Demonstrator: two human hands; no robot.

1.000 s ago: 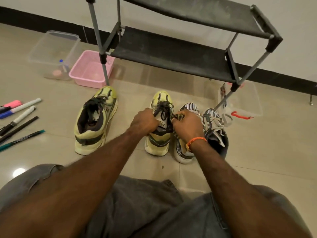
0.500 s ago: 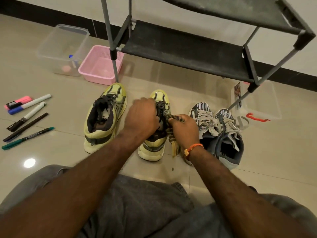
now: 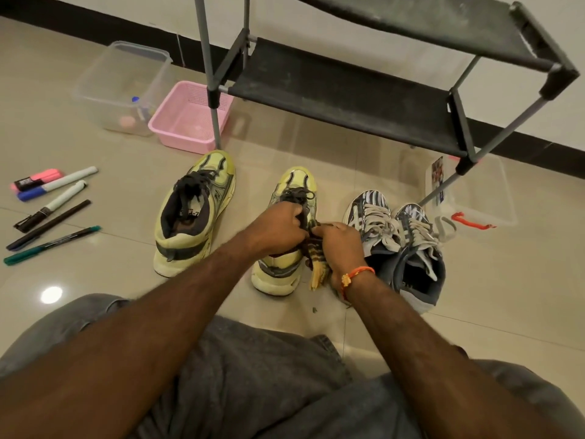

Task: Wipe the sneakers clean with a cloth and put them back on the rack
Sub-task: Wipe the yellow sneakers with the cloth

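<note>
On the glossy beige tile floor (image 3: 316, 147), just in front of the black fabric-shelved metal shoe rack (image 3: 342, 99), four sneakers stand in a row. The left hand (image 3: 278, 228) is curled round the tongue and dark laces of the middle pale-yellow mesh sneaker (image 3: 294, 188), steadying it. The right hand (image 3: 340, 248), with an orange thread band at its wrist, grips a bunched brown-and-yellow striped cloth (image 3: 316, 267) pressed against that shoe's right flank; the cloth's yellow fringe hangs down near the sole. Well to the left sits the matching pale-yellow sneaker (image 3: 196, 213), untouched, heel toward the viewer. Touching each other on the right stand two navy-and-white zebra-patterned sneakers with pale laces (image 3: 395, 236), the nearer edge of the pair partly hidden behind the right wrist.

Judging from this, the wiping step is in hand on the first yellow shoe, and both rack shelves are bare, so nothing is put back yet. The next move likely calls for drawing the cloth along the side and toe while the left hand turns the shoe, then lifting it onto the lower shelf.

Far left lie several marker pens (image 3: 50, 210); beyond them stand a clear plastic tub (image 3: 126, 68) and a pink plastic basket (image 3: 190, 122). Another clear container (image 3: 493, 198) sits under the rack's right leg.
</note>
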